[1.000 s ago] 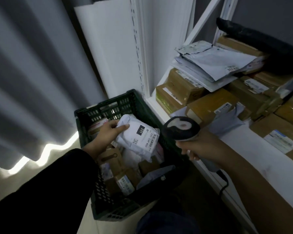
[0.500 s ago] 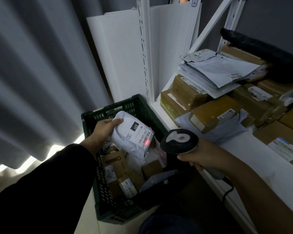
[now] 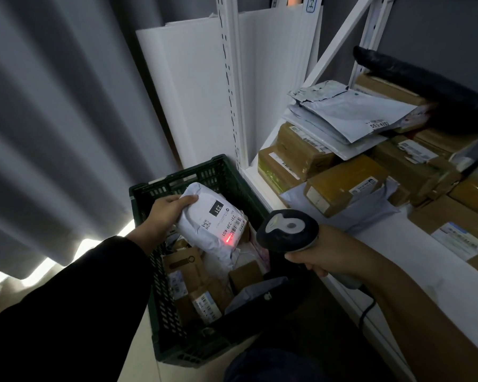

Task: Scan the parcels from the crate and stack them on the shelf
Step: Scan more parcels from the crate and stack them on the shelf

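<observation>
The left hand (image 3: 164, 213) grips a white poly parcel (image 3: 213, 224) by its upper end, fingers curled over the top, and holds it tilted above the green crate (image 3: 174, 186). A red scan dot (image 3: 228, 240) glows on the label beside the barcode. At the parcel's four o'clock the right hand (image 3: 324, 253) is wrapped round the handle of a black scanner (image 3: 287, 228), whose head points toward ten o'clock at the label. Under the parcel the crate holds brown boxes (image 3: 188, 268) and pale bags in a jumble. Its near corner is lost in shadow. At two o'clock the white shelf (image 3: 398, 252) carries brown cartons (image 3: 342, 186) with grey mailers (image 3: 351, 111) on top. A black bag (image 3: 425, 78) is cut off at the right edge.
</observation>
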